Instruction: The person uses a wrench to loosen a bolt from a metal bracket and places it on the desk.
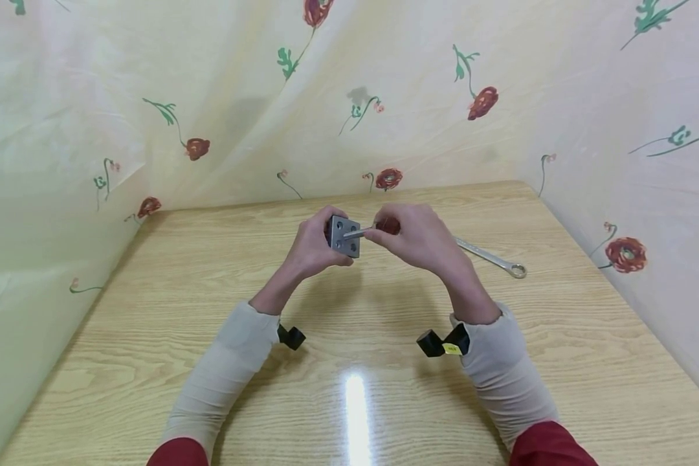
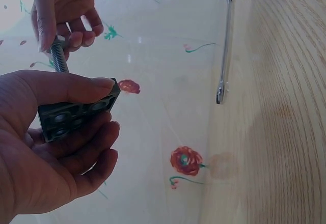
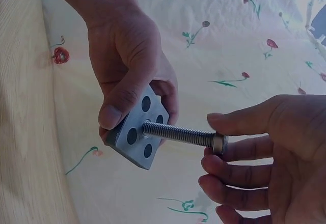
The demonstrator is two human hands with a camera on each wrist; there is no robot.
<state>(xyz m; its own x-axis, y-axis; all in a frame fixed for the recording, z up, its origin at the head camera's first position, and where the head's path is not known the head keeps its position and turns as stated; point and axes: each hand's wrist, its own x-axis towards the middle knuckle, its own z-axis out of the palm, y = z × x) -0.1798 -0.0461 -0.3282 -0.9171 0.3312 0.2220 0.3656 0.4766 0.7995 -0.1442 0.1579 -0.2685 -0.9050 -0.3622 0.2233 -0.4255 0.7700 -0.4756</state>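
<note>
My left hand (image 1: pixel 317 243) grips a square grey metal block (image 3: pixel 136 138) by its edges, above the table. Four round holes surround a middle one on the face turned to my right hand. A threaded bolt (image 3: pixel 178 134) stands out from that middle hole, its far end inside the block. At the bolt's head (image 3: pixel 219 143), my right hand (image 3: pixel 290 152) pinches it between thumb and fingers. In the left wrist view the bolt (image 2: pixel 59 58) shows behind my left thumb, and part of the block (image 2: pixel 76 117) is covered by the fingers.
A combination wrench (image 1: pixel 492 257) lies on the wooden table (image 1: pixel 349 323), right of my right hand. Flower-patterned cloth (image 1: pixel 256 129) hangs behind the table and along both sides. Black wrist cameras (image 1: pixel 443 342) are strapped on over the pale sleeves.
</note>
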